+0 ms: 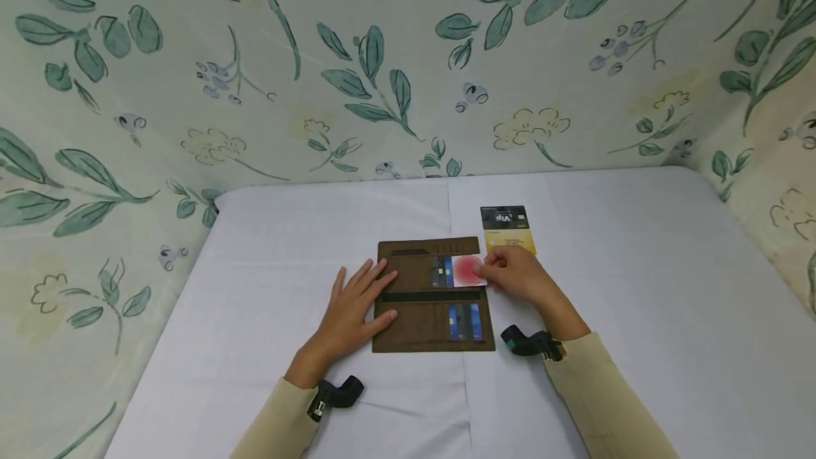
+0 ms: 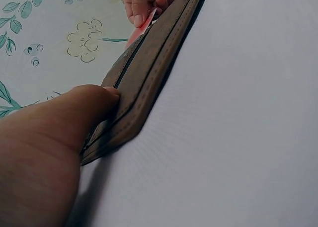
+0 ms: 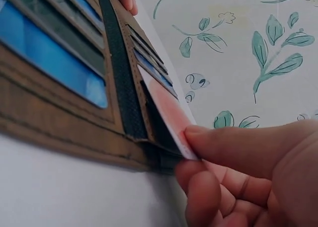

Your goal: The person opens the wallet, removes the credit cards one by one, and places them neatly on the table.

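Observation:
A brown wallet (image 1: 408, 335) lies unfolded on the white table, with several cards tucked in its slots. My right hand (image 1: 515, 273) pinches a white card with a red round print (image 1: 467, 270) by its outer edge, between thumb and curled fingers. In the right wrist view that card (image 3: 166, 105) sits partly at the slot of the wallet's upper half. My left hand (image 1: 357, 310) rests with spread, straight fingers on the wallet's left side. The left thumb (image 2: 97, 100) lies on the wallet's leather (image 2: 144, 73) in the left wrist view.
A black and a yellow card (image 1: 510, 239) lie on the table just beyond my right hand, the black one (image 1: 503, 217) marked "Vip". Blue cards (image 1: 465, 322) fill the wallet's lower slots. A flower-patterned cloth (image 1: 395, 91) hangs behind the white tabletop (image 1: 306, 218).

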{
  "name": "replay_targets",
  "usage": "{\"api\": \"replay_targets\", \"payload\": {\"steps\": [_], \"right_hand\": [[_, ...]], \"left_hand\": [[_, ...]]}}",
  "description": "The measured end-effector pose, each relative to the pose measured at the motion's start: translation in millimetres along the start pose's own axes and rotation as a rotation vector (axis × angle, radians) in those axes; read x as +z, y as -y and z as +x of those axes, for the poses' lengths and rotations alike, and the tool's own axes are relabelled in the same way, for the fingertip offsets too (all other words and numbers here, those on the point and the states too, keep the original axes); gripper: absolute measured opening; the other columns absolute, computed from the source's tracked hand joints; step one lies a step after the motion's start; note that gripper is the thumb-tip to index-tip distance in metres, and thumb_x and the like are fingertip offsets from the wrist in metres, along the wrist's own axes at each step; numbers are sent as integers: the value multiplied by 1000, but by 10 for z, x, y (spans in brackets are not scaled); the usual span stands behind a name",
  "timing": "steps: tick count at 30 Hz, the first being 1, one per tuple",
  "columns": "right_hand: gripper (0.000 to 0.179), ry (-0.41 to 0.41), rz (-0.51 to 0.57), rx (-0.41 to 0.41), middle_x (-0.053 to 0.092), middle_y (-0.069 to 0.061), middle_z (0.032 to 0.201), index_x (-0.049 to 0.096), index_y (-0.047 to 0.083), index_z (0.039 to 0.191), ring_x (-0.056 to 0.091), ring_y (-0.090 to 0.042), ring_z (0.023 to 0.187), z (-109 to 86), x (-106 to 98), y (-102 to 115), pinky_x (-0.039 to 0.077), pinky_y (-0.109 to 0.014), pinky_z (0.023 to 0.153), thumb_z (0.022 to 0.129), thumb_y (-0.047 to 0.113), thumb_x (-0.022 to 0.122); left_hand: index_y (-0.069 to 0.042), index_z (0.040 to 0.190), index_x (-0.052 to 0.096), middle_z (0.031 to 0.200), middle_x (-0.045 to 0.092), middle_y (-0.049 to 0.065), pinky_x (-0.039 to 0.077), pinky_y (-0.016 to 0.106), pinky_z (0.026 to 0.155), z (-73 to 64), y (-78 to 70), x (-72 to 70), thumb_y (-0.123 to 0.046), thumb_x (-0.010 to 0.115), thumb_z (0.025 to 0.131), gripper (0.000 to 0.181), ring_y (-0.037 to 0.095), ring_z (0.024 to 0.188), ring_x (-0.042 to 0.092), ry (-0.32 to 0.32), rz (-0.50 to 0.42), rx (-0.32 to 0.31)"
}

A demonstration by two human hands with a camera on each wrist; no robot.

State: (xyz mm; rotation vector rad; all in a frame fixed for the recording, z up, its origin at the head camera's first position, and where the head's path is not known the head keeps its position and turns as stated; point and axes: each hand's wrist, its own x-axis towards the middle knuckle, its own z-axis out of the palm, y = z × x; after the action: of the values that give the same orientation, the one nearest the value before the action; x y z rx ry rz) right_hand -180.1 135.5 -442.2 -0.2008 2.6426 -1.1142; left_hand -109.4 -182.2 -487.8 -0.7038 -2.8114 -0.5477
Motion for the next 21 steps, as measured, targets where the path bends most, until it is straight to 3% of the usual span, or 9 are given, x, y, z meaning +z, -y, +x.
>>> {"api": "replay_targets", "payload": {"steps": [21], "right_hand": [[26,48,41,36,60,-4,61,63,4,87,54,-18,59,-14,-55,2,40,-30,58,89,29,69]], "left_hand": [[-21,147,43,155,33,5,9,65,110,8,13,20,-50,58,92,64,29,144,26,-11,-1,11]]}}
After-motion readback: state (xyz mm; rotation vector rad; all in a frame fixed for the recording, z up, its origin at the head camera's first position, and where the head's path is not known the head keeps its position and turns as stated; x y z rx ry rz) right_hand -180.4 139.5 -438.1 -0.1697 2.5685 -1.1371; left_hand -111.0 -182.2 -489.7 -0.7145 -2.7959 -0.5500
